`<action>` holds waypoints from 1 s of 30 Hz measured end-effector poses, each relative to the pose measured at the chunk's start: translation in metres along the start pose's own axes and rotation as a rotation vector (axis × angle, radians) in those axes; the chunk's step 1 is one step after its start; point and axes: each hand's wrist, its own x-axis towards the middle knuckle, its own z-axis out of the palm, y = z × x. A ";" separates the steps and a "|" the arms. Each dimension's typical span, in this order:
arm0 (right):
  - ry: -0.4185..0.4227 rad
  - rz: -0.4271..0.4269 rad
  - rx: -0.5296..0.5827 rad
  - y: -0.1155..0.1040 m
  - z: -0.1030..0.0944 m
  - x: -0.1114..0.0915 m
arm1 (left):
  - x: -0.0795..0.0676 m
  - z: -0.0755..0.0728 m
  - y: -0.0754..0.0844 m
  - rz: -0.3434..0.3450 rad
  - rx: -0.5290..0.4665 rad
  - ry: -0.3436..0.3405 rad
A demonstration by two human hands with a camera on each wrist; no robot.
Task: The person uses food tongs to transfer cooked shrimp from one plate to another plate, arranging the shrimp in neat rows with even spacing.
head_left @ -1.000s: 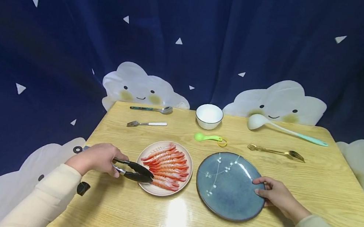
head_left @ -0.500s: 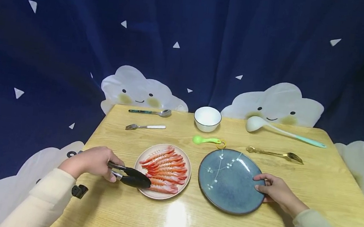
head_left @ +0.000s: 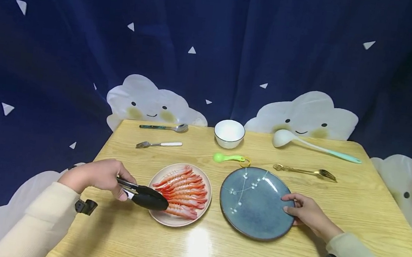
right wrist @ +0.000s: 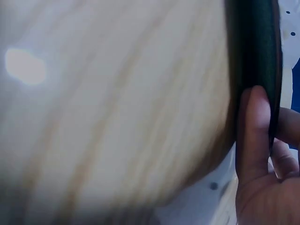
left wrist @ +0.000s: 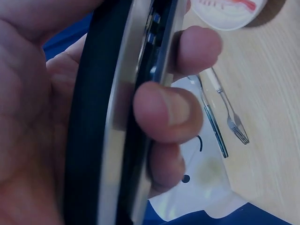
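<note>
My left hand grips a pair of tongs with black tips. The tips lie over the left end of the nearest shrimp on a pale round plate; whether they pinch it I cannot tell. Several red-and-white shrimp lie side by side on this plate. In the left wrist view, the fingers curl round the tongs' metal and black handles. To the right, my right hand pinches the right rim of a blue plate with a white blossom pattern. Its inside holds nothing.
Behind the plates lie a spoon, a fork with a white handle, a green measuring spoon and a gold fork. A white bowl and a white ladle are at the back edge. A dark blue curtain hangs behind.
The tongs' tips have drawn closer together over the nearest shrimp. My right hand has shifted the blue plate slightly away from me. The head view has moved a little.
</note>
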 end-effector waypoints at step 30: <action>-0.027 -0.024 0.064 0.004 0.000 0.000 | 0.099 -0.015 0.000 0.107 -0.229 0.044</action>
